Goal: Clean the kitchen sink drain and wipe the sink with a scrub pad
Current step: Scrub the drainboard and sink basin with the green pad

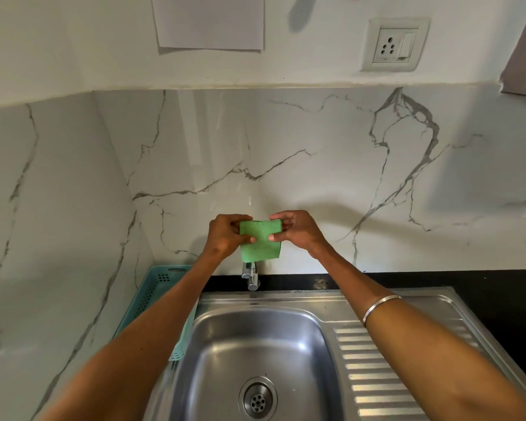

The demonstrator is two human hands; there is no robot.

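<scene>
A green scrub pad (260, 241) is held up flat in front of the marble wall, above the tap. My left hand (227, 235) pinches its left edge and my right hand (295, 230) pinches its right edge. Below them lies the steel sink (225, 354), its round drain (257, 398) with a strainer in the basin floor. The chrome tap (251, 276) pokes out under the pad, partly hidden by it.
A teal perforated basket (157, 287) stands left of the sink, partly behind my left forearm. The ribbed drainboard (374, 375) runs to the right, with black countertop (498, 296) beyond. A wall socket (394, 45) and a white sheet of paper (208, 21) sit high on the wall.
</scene>
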